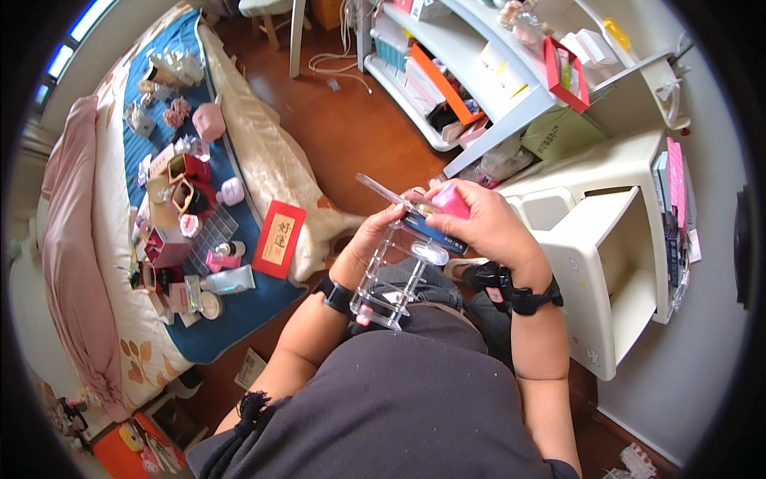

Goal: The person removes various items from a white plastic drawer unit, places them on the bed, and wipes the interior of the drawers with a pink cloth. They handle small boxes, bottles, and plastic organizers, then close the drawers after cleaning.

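In front of my torso, my left hand (370, 236) grips a clear plastic multi-tier organizer (383, 280), which tilts down toward my lap. My right hand (499, 221) pinches a small pink object (452, 202) between thumb and fingers; its exact kind is unclear. A dark blue narrow box (434, 230) with printed writing lies across the organizer's upper end, under the fingers of my right hand. Near the organizer's side shows a clear oval-ended part (429, 253). The fingers overlap here, hiding where some pieces touch.
Left, a bed with a blue cloth (215, 335) bears cosmetics, boxes, a clear compartment tray (210, 239), a white tube (229, 279) and a red card (279, 239). Right stands a cream drawer unit (622, 239), a drawer pulled out. Beyond are a pale shelf (479, 78) and loose cables (335, 60).
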`<action>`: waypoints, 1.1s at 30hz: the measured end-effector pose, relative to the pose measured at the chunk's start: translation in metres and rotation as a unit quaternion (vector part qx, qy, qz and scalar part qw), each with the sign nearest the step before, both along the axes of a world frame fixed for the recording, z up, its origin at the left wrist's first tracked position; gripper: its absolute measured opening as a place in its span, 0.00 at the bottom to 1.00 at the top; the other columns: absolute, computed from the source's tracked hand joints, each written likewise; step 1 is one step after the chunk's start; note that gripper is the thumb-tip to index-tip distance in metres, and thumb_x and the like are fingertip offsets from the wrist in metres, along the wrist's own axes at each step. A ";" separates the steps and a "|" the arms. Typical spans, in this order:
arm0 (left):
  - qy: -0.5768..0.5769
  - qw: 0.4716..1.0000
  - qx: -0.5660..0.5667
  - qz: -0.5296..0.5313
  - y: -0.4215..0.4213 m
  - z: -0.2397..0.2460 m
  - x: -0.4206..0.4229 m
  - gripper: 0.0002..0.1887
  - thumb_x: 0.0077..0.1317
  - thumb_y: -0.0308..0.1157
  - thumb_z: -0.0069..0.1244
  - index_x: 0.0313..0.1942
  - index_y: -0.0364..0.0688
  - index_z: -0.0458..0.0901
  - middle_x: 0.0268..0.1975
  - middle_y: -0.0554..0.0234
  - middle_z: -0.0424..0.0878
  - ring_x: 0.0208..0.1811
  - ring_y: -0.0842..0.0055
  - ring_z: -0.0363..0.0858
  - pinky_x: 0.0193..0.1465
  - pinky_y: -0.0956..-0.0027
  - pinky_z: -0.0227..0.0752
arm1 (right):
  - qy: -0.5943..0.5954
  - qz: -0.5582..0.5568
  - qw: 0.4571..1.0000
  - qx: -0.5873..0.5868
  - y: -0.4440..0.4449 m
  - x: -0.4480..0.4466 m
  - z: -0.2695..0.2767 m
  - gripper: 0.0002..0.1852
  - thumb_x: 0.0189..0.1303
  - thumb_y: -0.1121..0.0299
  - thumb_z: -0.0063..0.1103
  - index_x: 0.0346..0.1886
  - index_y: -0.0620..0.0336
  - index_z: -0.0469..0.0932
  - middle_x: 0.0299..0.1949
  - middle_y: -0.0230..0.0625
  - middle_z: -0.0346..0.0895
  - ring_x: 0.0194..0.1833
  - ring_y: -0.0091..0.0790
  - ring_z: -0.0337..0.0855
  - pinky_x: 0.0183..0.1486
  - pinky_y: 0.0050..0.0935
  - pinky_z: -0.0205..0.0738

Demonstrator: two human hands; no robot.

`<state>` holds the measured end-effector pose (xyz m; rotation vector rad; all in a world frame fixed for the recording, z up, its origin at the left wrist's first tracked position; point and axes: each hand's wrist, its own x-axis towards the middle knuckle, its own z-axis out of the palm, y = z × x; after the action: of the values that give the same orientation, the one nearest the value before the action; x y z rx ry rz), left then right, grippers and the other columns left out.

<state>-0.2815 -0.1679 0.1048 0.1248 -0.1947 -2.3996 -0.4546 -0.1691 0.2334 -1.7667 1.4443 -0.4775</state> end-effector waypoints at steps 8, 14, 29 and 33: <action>0.003 1.000 0.020 -0.009 0.012 -0.003 0.008 0.31 0.56 0.45 0.60 0.58 0.48 0.69 0.60 0.43 0.69 0.64 0.41 0.65 0.61 0.35 0.64 | -0.190 -0.124 0.968 0.109 -0.023 -0.004 -0.029 0.13 0.59 0.63 0.65 0.40 0.63 0.79 0.30 0.28 0.79 0.29 0.18 0.76 0.30 0.20 0.71; -0.011 0.995 -0.029 -0.092 0.007 0.001 0.012 0.26 0.60 0.41 0.57 0.56 0.40 0.71 0.57 0.44 0.74 0.61 0.49 0.72 0.60 0.46 0.69 | -0.117 0.077 0.961 0.238 -0.058 0.015 -0.028 0.17 0.55 0.59 0.69 0.40 0.63 0.81 0.28 0.30 0.81 0.28 0.19 0.77 0.31 0.20 0.71; -0.120 0.987 -0.038 -0.103 -0.008 0.004 0.005 0.37 0.58 0.47 0.58 0.60 0.30 0.67 0.57 0.42 0.75 0.58 0.53 0.76 0.62 0.52 0.70 | -0.066 0.005 0.995 0.069 -0.052 0.007 -0.024 0.14 0.52 0.61 0.69 0.33 0.63 0.81 0.23 0.39 0.81 0.25 0.31 0.81 0.32 0.29 0.73; -0.088 0.986 -0.085 -0.110 -0.022 0.002 0.006 0.36 0.59 0.46 0.58 0.61 0.31 0.66 0.56 0.41 0.75 0.59 0.52 0.74 0.63 0.52 0.68 | -0.109 -0.038 0.993 -0.006 -0.047 0.009 -0.013 0.11 0.54 0.65 0.69 0.33 0.63 0.82 0.23 0.34 0.81 0.26 0.25 0.81 0.31 0.26 0.73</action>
<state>-0.2754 -0.1897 0.1065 0.2476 -0.5195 -2.5772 -0.4461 -0.2159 0.2209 -1.6167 1.3589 -0.6978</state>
